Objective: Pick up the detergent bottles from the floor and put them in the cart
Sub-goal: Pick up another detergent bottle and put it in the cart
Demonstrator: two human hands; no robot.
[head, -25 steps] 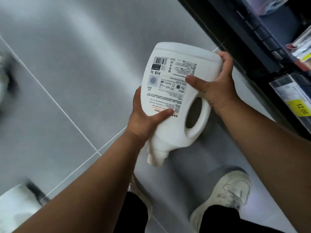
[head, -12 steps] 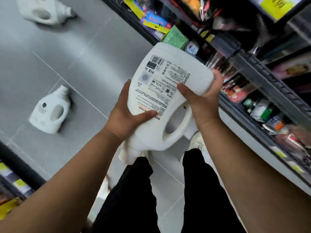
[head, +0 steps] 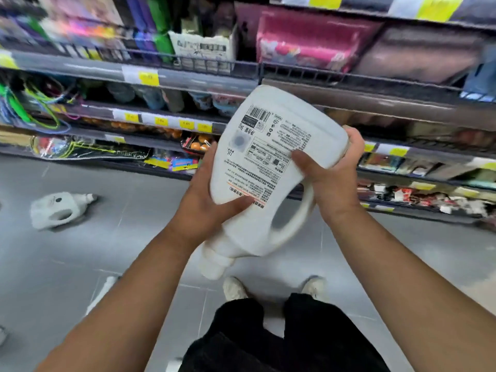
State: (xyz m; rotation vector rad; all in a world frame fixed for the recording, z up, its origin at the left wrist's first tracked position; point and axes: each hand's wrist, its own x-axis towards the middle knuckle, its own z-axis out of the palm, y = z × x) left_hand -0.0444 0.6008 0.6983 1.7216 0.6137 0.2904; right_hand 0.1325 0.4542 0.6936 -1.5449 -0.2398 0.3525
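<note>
I hold a large white detergent bottle [head: 268, 167] in front of me, upside down, its cap toward my feet and its printed back label facing me. My left hand [head: 206, 202] grips its left side with the thumb across the label. My right hand [head: 330, 181] grips the bottle's base end above the handle loop. A second white detergent bottle [head: 57, 209] lies on its side on the grey floor at the left. No cart is in view.
Store shelves [head: 188, 79] packed with goods and yellow price tags run across the whole view ahead. Grey tiled floor [head: 80, 264] lies between me and the shelves. My shoes [head: 236, 288] and dark trousers show at the bottom.
The view has swung up and round from the floor to face the shelves. Both hands keep the same hold on the bottle. The bottle on the floor now lies at the left.
</note>
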